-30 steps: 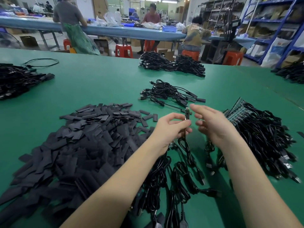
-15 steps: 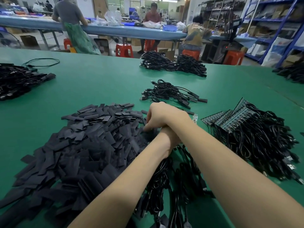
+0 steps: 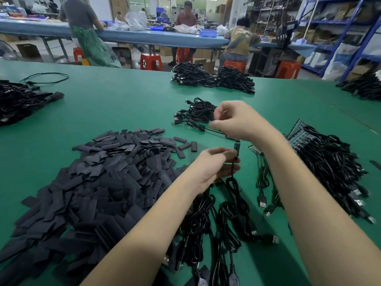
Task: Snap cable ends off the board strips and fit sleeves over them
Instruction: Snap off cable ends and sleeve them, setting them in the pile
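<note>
My left hand (image 3: 214, 168) is shut on a black cable (image 3: 232, 182), and the cable's small board end (image 3: 236, 146) stands upright above its fingers. My right hand (image 3: 239, 120) hovers just above and behind that end. It is blurred, with fingers pinched on what looks like a black sleeve. A big heap of flat black sleeves (image 3: 103, 182) lies to the left. Green board strips (image 3: 303, 133) with cables (image 3: 334, 172) attached lie to the right. Loose cables (image 3: 208, 221) lie under my forearms.
A small bundle of cables (image 3: 195, 112) lies behind my hands, and a short strip piece (image 3: 253, 149) rests on the green table (image 3: 127, 104). More cable piles lie at the far middle (image 3: 212, 79), far left (image 3: 20, 102) and far right (image 3: 362, 87). People work at a blue bench beyond.
My right hand crossed left over my left wrist to the sleeve heap, then came back up above the cable end. My left hand kept hold of the cable.
</note>
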`<control>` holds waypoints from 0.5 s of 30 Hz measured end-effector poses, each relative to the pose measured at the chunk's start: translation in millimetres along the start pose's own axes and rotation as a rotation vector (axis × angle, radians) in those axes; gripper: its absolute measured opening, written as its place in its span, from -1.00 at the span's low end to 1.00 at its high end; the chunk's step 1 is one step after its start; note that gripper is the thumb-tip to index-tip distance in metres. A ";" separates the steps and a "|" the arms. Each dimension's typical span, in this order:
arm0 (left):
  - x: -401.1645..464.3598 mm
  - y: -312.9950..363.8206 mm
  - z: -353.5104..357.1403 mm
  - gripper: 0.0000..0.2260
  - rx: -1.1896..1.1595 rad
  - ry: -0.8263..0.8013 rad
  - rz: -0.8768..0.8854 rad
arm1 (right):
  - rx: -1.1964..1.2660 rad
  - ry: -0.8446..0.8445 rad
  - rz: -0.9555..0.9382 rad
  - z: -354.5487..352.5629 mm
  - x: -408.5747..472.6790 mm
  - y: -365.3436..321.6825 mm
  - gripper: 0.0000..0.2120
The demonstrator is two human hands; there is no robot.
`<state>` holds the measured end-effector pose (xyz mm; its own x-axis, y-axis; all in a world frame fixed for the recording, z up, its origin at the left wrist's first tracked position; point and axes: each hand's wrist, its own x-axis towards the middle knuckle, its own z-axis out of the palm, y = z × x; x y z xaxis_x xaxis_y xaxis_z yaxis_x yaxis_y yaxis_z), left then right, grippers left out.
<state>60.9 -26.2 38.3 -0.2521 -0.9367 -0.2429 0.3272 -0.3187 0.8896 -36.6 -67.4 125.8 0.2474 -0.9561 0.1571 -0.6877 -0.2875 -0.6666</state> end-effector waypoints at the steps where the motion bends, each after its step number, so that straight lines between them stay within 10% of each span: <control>1: 1.7 -0.8 -3.3 -0.96 0.012 -0.016 0.011 | 0.121 0.024 0.013 -9.0 -8.0 8.2 -0.84; 15: -8.5 23.3 -23.3 -0.93 -0.036 -0.172 -0.084 | 1.257 0.101 0.210 -0.8 -55.6 65.9 -0.72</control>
<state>91.9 -29.0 52.1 -0.4306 -0.8691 -0.2433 0.3299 -0.4025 0.8539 -96.3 -33.3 73.7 0.1222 -0.9924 -0.0169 0.4228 0.0675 -0.9037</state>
